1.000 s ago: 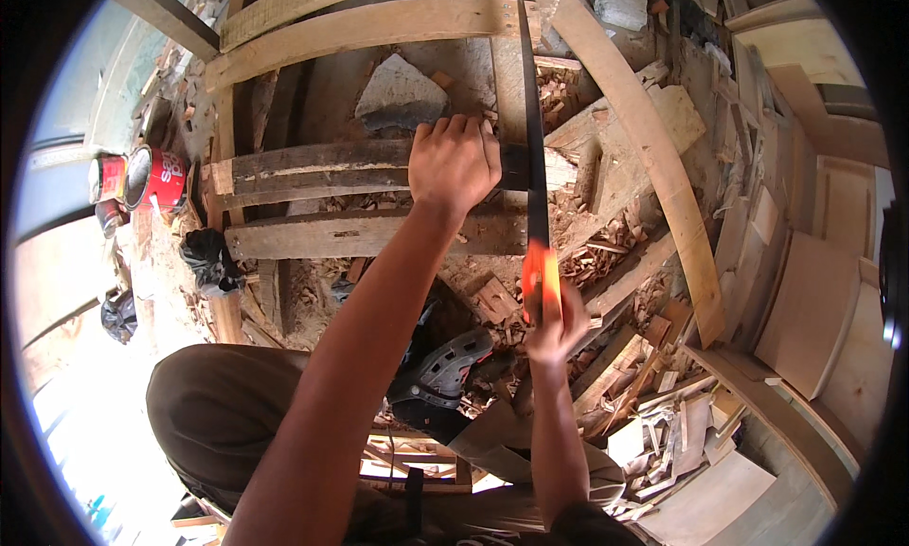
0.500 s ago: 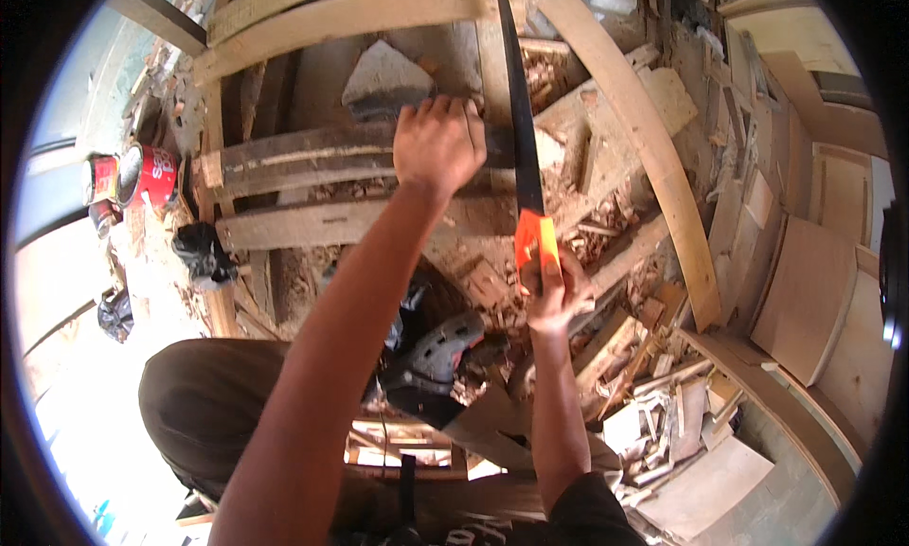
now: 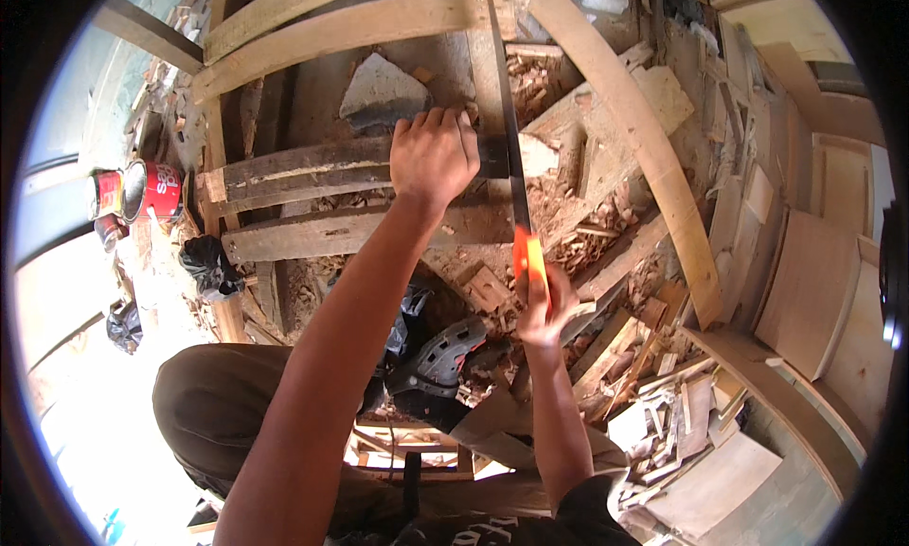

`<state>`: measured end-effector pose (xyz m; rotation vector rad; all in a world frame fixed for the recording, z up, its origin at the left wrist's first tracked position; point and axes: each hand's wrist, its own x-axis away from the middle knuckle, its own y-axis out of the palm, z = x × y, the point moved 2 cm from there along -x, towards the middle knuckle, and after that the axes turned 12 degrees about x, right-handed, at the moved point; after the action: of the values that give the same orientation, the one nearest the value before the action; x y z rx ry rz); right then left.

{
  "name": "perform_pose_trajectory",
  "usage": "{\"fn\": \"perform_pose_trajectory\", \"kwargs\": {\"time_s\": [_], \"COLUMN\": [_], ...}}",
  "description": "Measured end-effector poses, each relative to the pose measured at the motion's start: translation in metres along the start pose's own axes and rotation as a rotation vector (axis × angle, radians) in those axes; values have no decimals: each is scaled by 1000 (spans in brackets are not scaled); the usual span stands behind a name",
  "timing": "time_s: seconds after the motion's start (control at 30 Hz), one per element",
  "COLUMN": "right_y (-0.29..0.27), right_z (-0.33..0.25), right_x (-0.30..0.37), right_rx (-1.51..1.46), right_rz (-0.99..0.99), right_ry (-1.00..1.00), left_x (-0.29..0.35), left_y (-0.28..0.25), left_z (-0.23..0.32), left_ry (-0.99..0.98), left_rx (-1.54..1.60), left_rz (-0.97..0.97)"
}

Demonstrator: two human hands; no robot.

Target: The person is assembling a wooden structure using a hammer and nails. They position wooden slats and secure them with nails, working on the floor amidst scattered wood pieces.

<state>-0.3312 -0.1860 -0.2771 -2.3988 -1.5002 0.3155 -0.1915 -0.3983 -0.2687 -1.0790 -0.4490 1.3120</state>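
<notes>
My right hand (image 3: 547, 304) is wrapped round the orange handle of a hand saw (image 3: 513, 134), its long dark blade pointing away from me. The blade lies at the right end of a dark wooden plank (image 3: 308, 165), seen almost edge-on. My left hand (image 3: 433, 156) presses on that plank a little left of the blade, its fingers curled over the far edge. The fingertips are hidden from view. A lighter plank (image 3: 322, 232) runs nearly parallel on the near side, below my left wrist.
A grey stone block (image 3: 382, 89) sits beyond my left hand. A long curved-looking board (image 3: 644, 139) slants down the right side. Red cans (image 3: 159, 191) and a black plastic bag (image 3: 208, 265) lie at left. Wood scraps (image 3: 677, 418) cover the ground at lower right.
The saw and my right hand have come slightly toward me and to the left, and the blade shows narrower. My left hand stays on the dark plank.
</notes>
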Motion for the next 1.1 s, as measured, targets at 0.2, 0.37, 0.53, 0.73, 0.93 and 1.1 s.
{"fn": "perform_pose_trajectory", "kwargs": {"time_s": [0.2, 0.37, 0.53, 0.73, 0.93, 1.1], "right_y": [-55, -3, 10, 20, -3, -48], "right_z": [3, 8, 9, -2, 10, 10], "right_x": [77, -8, 23, 60, 91, 65], "right_rx": [110, -66, -150, -128, -34, 14], "right_rz": [-44, 38, 41, 149, 204, 141], "right_ry": [95, -30, 24, 87, 125, 49], "left_x": [1, -7, -3, -2, -1, 1], "left_y": [-1, 1, 2, 6, 14, 17], "left_z": [-2, 3, -4, 12, 30, 33], "left_ry": [11, -1, 22, -22, 132, 116], "left_rx": [-11, -13, -43, -103, -82, -66], "left_rz": [50, -12, 57, 13, 60, 69]}}
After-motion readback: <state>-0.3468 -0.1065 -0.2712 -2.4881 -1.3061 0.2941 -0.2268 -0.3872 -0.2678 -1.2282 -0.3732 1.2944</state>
